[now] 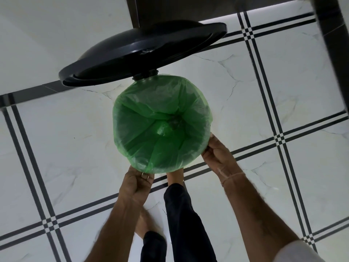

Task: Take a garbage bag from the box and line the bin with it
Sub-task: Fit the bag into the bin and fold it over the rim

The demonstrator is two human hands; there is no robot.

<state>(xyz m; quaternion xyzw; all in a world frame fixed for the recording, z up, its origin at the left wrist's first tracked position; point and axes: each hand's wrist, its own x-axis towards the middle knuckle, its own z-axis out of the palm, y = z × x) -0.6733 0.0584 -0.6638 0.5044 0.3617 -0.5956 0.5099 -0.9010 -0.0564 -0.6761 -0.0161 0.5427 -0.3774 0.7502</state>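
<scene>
A bare foot [174, 177] and dark trouser leg [186, 220] stand on a floor [264, 95] of white marbled tiles with black double lines. The left hand [138, 183] and right hand [217, 156] each grip the near rim of the green garbage bag [162, 121]. It is stretched over the round bin [144, 75]. Beyond, the black lid [141, 53] stands raised.

This looks like a room in a home, perhaps a kitchen or a hall, though which cannot be told. The floor [75, 140] is glossy white marble-look tile ruled with double black lines. A small black bin [143, 52], its lid tipped up toward 12 o'clock, holds a green bag [162, 121]. A bare foot [174, 176] stands at its 6 o'clock, and dark furniture [170, 10] rises at 12 o'clock.
</scene>
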